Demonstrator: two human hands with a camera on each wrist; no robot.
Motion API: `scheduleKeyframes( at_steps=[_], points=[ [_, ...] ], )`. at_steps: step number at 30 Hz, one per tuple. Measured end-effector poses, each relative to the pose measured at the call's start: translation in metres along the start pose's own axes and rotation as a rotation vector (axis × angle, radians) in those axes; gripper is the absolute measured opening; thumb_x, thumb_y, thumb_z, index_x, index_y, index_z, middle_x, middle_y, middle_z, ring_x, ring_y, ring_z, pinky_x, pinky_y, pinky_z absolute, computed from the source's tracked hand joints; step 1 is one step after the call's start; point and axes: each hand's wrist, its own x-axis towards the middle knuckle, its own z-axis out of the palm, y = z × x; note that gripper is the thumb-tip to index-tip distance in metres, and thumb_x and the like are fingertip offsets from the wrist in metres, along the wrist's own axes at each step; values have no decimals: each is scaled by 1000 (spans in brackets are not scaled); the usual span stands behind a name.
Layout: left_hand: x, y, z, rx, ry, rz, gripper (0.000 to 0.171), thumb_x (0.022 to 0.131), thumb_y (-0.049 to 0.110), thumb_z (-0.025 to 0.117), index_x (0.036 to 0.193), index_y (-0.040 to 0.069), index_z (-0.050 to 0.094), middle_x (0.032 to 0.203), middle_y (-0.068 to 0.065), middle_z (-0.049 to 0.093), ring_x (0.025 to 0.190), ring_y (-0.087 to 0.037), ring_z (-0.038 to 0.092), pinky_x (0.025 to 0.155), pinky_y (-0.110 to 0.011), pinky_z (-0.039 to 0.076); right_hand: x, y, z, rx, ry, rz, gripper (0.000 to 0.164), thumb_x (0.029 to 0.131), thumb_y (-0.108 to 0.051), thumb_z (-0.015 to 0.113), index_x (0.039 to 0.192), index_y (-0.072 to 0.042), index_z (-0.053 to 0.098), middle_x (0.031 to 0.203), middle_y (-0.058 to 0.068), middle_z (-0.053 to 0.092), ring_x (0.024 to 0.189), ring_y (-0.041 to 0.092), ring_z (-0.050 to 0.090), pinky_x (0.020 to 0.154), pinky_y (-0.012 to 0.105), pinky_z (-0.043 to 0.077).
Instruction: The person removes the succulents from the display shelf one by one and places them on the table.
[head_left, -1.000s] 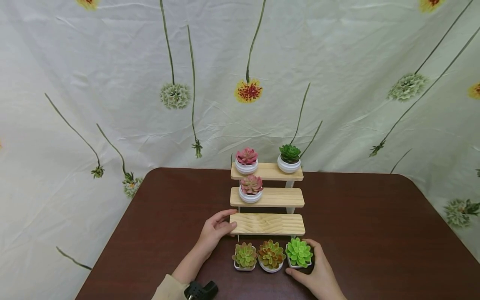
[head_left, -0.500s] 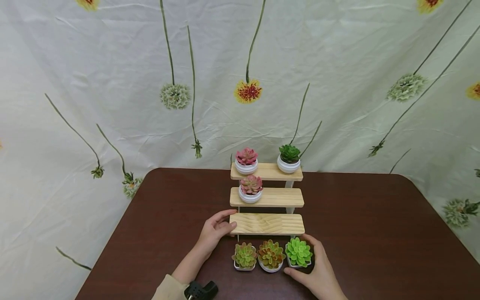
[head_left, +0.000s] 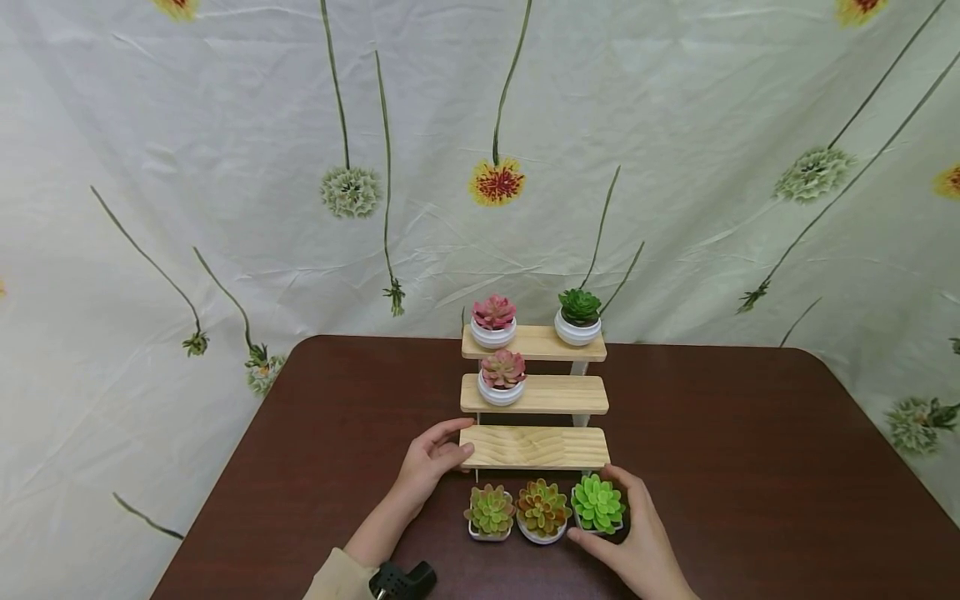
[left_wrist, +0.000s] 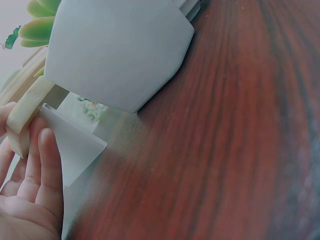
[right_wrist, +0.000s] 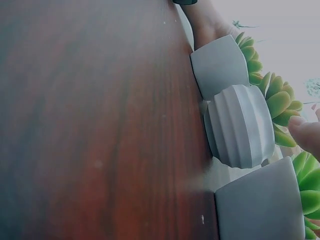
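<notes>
Bright-green succulent in a square white pot (head_left: pixel 597 504) is upright on the dark reddish-brown wooden worktop (head_left: pixel 735 433), right end of a row of three, in front of the stand. Right hand (head_left: pixel 640 546) is around it: thumb on the near side, index finger on the far side, spread, grasp not closed. Can't tell if any fingertip touches the pot.

Left hand (head_left: pixel 426 467) pinches the left end of the bottom board (head_left: pixel 536 450) of a three-tier pale wood stand (head_left: pixel 558 394); wrist view has fingers on both faces of that end.

Rest of row: reddish-brown and green succulent in a round ribbed white pot (head_left: pixel 543 508) in the middle, olive-green succulent in a square white pot (head_left: pixel 490 511) on the left. Neighbours just beside each other.

Stand load: pink succulent in a round white pot (head_left: pixel 493 312) top left, dark-green succulent in a round white pot (head_left: pixel 580 307) top right, dusty-pink succulent in a round white pot (head_left: pixel 502 369) middle tier, left. Flower-printed white cloth (head_left: pixel 637 83) behind.
</notes>
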Motion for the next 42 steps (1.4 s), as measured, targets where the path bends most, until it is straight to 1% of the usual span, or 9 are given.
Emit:
scheduleKeyframes(
  at_steps=[8, 10, 15, 21, 27, 30, 34, 36, 42],
  points=[
    [0, 0, 0, 11, 0, 0, 42, 87, 6, 66, 125, -6, 54, 103, -17, 59, 68, -10, 59, 69, -25, 52, 2, -5, -1, -25, 56, -57, 80, 66, -34, 86, 129, -8, 46, 120, 2, 52, 110, 17, 48, 88, 33, 40],
    [0, 1, 0, 16, 1, 2, 41, 87, 6, 66, 125, -6, 54, 104, -18, 59, 68, -9, 59, 68, -23, 50, 2, -5, -1, -34, 63, -63, 80, 66, -33, 87, 129, -7, 46, 120, 2, 52, 109, 16, 48, 87, 34, 41],
    [-1, 2, 1, 11, 3, -6, 41, 88, 5, 65, 126, -5, 54, 106, -16, 59, 68, -10, 59, 68, -24, 50, 3, -7, -2, -42, 71, -61, 78, 67, -32, 86, 129, -7, 46, 119, 4, 53, 108, 19, 50, 85, 44, 44],
    [0, 4, 1, 17, 9, -36, 39, 89, 3, 64, 126, -3, 55, 103, -12, 59, 66, -10, 57, 67, -23, 49, 5, -11, -2, -25, 56, -39, 77, 70, -31, 84, 130, -8, 44, 120, 5, 53, 110, 21, 51, 86, 47, 44],
    [-5, 21, 6, 22, -1, -28, 38, 89, -1, 62, 125, -8, 53, 105, -21, 58, 67, -9, 57, 67, -23, 49, 7, -15, -1, -2, 48, -32, 75, 71, -31, 83, 131, -9, 44, 122, 4, 53, 111, 19, 50, 88, 46, 43],
    [-8, 27, 8, 21, -4, -20, 38, 89, -1, 62, 125, -9, 53, 105, -21, 57, 67, -9, 58, 68, -23, 49, 8, -17, 0, 15, 62, -39, 74, 70, -29, 84, 130, -8, 45, 122, 4, 53, 111, 19, 51, 89, 38, 42],
    [-8, 29, 8, 17, -8, -13, 39, 89, -2, 61, 126, -10, 52, 101, -13, 60, 67, -9, 57, 68, -23, 49, 11, -18, 1, 31, 97, -75, 74, 69, -23, 86, 129, -6, 46, 120, 5, 55, 108, 19, 52, 87, 21, 40],
    [-8, 31, 9, 26, -7, -24, 39, 89, -1, 61, 126, -10, 52, 98, -10, 60, 67, -9, 57, 68, -22, 48, 13, -19, 1, 33, 109, -92, 74, 68, -22, 86, 128, -6, 47, 118, 4, 55, 107, 19, 53, 86, 18, 39],
    [-8, 30, 9, 42, -1, -41, 39, 89, 0, 62, 126, -10, 52, 100, -13, 59, 66, -8, 56, 68, -22, 49, 17, -22, 1, 31, 110, -102, 74, 69, -22, 86, 129, -6, 46, 118, 4, 54, 107, 19, 54, 86, 28, 43]
  ],
)
